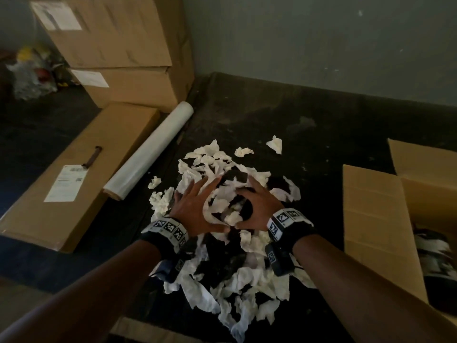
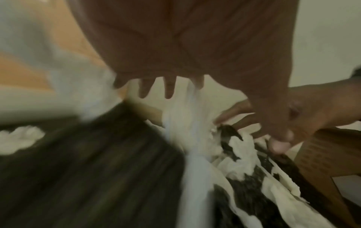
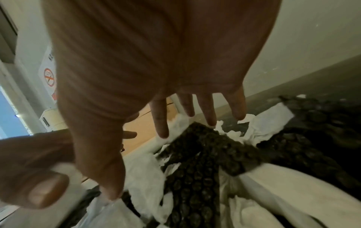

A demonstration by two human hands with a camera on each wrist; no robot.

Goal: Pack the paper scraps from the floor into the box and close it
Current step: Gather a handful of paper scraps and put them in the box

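A heap of white paper scraps (image 1: 247,276), mixed with black bubble-wrap pieces (image 1: 235,175), lies on the dark floor in the middle of the head view. Both hands sit on the far half of the heap, palms down and thumbs nearly touching. My left hand (image 1: 210,201) has its fingers spread straight over the scraps (image 2: 187,123). My right hand (image 1: 247,206) presses on a black piece (image 3: 205,154), its fingers extended in the right wrist view. The open cardboard box (image 1: 425,194) stands on the right, its flap (image 1: 371,219) folded out towards the heap, with something dark and white inside.
A roll of clear film (image 1: 150,149) lies left of the heap beside a long flat carton (image 1: 81,174). Stacked cartons (image 1: 118,45) stand at the back left, with a plastic bag (image 1: 32,70) beyond them. A few loose scraps (image 1: 274,144) lie nearer the grey wall.
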